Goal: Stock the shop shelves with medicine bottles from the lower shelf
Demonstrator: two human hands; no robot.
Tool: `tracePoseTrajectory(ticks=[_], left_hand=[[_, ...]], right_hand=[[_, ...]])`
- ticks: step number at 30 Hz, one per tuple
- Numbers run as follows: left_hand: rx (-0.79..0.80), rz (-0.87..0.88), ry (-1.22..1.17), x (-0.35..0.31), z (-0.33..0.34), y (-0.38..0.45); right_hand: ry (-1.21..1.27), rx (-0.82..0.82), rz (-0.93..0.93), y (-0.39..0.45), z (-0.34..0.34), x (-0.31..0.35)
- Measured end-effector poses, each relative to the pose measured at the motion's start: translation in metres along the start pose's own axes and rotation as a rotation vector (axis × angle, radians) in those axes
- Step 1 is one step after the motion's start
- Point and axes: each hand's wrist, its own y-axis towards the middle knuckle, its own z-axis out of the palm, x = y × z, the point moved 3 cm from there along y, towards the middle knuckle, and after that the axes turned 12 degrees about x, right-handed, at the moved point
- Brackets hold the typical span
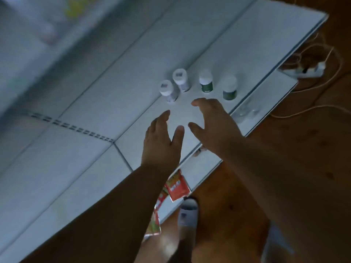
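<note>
Both hands empty mid-frame, left hand (161, 141) and right hand (212, 122) fingers spread apart, hovering over shelf (133, 73) near four white-capped medicine bottles (206, 81).

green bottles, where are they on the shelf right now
In the head view the two green bottles stand upright on the white shelf, right of two white-labelled bottles, just beyond the right hand.

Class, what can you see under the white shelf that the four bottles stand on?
Under the white shelf, red and yellow packets poke out on a lower ledge. The shelf covers whatever lies further in, so that cannot be seen.
</note>
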Motion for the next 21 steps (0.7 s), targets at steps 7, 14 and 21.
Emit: tracePoseTrajectory(ticks=[7,14,21], left_hand=[[-0.126,0.099,-0.015,0.069,0.037,0.074],[-0.178,0.111,0.050,0.107,0.017,0.105],[-0.159,0.088,0.002,0.124,0.006,0.136]], right_hand=[[-0.014,-0.068,-0.082,0.094,0.071,-0.048],[-0.028,-0.230,-0.115,0.167,0.123,-0.023],[-0.100,-0.419,-0.039,0.184,0.142,-0.015]])
